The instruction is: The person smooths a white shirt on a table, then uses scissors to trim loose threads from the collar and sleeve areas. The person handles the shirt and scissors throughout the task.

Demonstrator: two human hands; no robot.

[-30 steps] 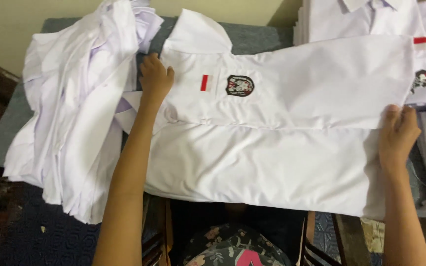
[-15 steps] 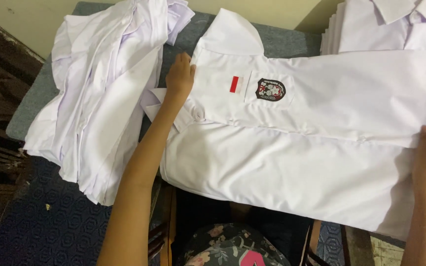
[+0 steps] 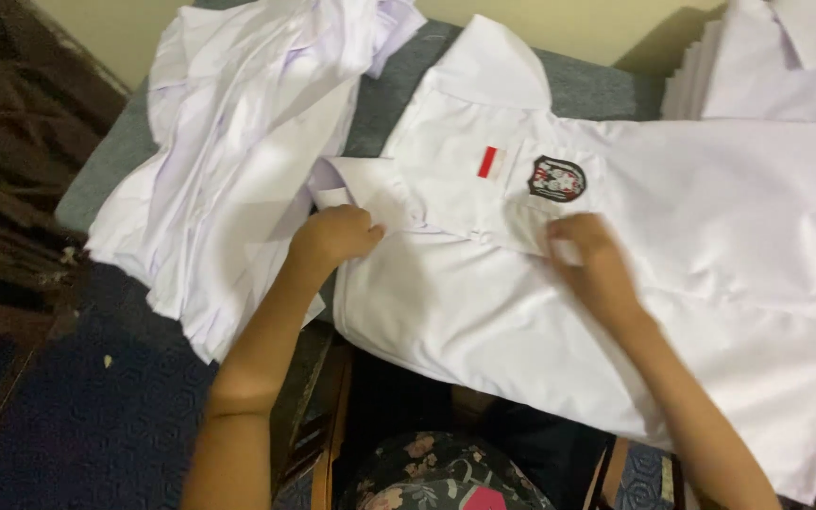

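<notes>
Left hand [image 3: 334, 236] is pinching the white shirt [image 3: 672, 246] by its sleeve edge, right hand [image 3: 589, 257] is pressing flat and open near its badge [image 3: 556, 178].

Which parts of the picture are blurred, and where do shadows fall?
Head view: the right hand is smeared by motion blur, while the left hand is sharper; the white shirt is evenly lit, its crest badge readable as a shape; a soft shadow lies on the wall behind the folded stack.

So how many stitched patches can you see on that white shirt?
2, both on the chest of the white shirt: a small red patch and a dark crest badge beside it. The hands or folds may hide others.
</notes>
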